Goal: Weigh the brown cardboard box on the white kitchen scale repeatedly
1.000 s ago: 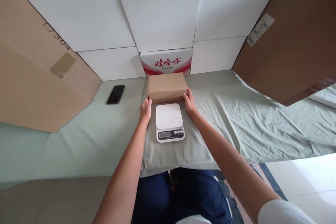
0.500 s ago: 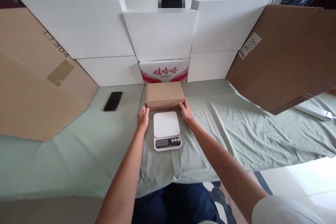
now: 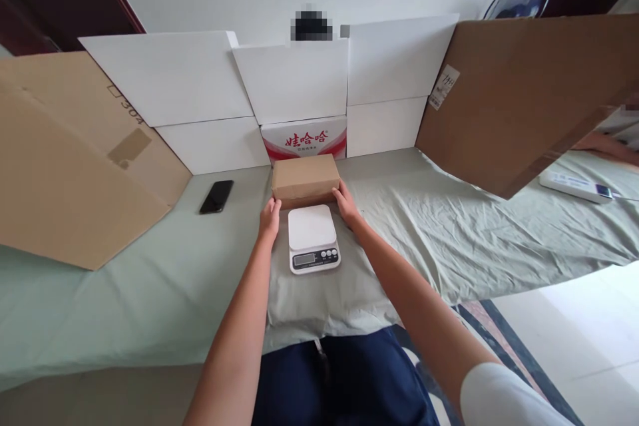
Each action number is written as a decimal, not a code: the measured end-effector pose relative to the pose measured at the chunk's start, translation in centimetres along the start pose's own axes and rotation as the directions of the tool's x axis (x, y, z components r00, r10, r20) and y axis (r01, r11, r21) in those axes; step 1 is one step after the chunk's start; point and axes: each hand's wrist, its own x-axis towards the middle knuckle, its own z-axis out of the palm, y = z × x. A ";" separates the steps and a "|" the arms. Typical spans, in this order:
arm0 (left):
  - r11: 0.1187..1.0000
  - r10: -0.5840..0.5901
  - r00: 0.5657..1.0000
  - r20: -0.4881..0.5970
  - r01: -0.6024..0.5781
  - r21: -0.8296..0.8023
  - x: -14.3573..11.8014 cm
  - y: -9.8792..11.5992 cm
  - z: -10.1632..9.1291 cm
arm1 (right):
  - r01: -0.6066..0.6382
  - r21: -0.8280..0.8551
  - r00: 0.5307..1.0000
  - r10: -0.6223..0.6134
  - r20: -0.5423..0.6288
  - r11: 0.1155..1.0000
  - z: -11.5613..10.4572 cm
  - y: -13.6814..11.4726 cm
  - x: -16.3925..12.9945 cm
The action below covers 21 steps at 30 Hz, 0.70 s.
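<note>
hands: left hand (image 3: 270, 216) and right hand (image 3: 345, 203) pressed flat on the ends of the cardboard box (image 3: 305, 179), no fingers underneath

box spot: on the bench cloth (image 3: 150, 266), just behind the scale (image 3: 313, 237)

risk: probably a slip, since it's only a side squeeze; could clip the scale

A closed plain brown cardboard box (image 3: 305, 178) lies flat on green cloth behind a scale.

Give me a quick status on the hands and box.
Left hand and right hand grip cardboard box ends. Box behind white scale. Phone off left, clear.
</note>
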 end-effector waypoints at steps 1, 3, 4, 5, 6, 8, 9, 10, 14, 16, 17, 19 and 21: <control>1.000 -0.002 1.000 -0.006 0.002 -0.005 0.1 -0.1 0.0 | 0.004 0.006 1.000 -0.004 0.002 1.000 0.0 0.0 0.0; 1.000 -0.007 1.000 -0.009 0.006 -0.019 0.1 -0.3 0.0 | 0.009 0.016 1.000 -0.009 0.006 1.000 0.1 0.0 0.1; 1.000 -0.008 1.000 -0.008 0.008 -0.029 0.0 -0.4 0.0 | 0.009 0.021 1.000 -0.010 0.007 1.000 0.2 0.0 0.1; 0.999 -0.008 1.000 -0.005 0.008 -0.040 0.0 -0.4 0.0 | 0.010 0.027 1.000 -0.010 0.008 1.000 0.2 0.0 0.1; 0.998 -0.007 1.000 -0.003 0.007 -0.054 0.0 -0.5 0.0 | 0.010 0.033 1.000 -0.010 0.007 0.999 0.2 0.0 0.1; 0.996 0.001 1.000 0.000 -0.001 -0.087 0.1 -0.7 0.1 | 0.012 0.045 1.000 -0.012 0.008 0.999 0.1 0.0 0.0; 0.995 0.007 1.000 0.000 -0.007 -0.103 0.2 -0.8 0.2 | 0.015 0.052 1.000 -0.015 0.012 0.999 0.0 0.1 0.0; 0.993 0.012 1.000 0.001 -0.012 -0.117 0.3 -0.9 0.3 | 0.018 0.061 1.000 -0.020 0.018 0.998 -0.1 0.1 -0.1; 0.987 0.022 1.000 0.009 -0.020 -0.157 0.8 -1.7 1.0 | 0.032 0.091 0.999 -0.033 0.013 0.995 -0.4 0.4 -0.2; 0.986 0.017 1.000 0.011 -0.015 -0.166 0.9 -2.0 1.3 | 0.035 0.084 0.999 -0.034 -0.016 0.996 -0.3 0.4 -0.2; 0.985 0.016 1.000 0.011 -0.014 -0.170 0.9 -2.0 1.3 | 0.038 0.078 0.999 -0.036 -0.027 0.996 -0.3 0.3 -0.2; 0.984 0.024 1.000 0.003 -0.023 -0.176 0.8 -1.8 1.3 | 0.055 0.066 0.998 -0.053 -0.038 0.996 -0.2 0.1 -0.4; 0.985 0.053 0.999 -0.011 -0.054 -0.166 0.3 -1.1 0.9 | 0.106 0.048 0.993 -0.103 -0.048 0.993 -0.2 -0.4 -0.8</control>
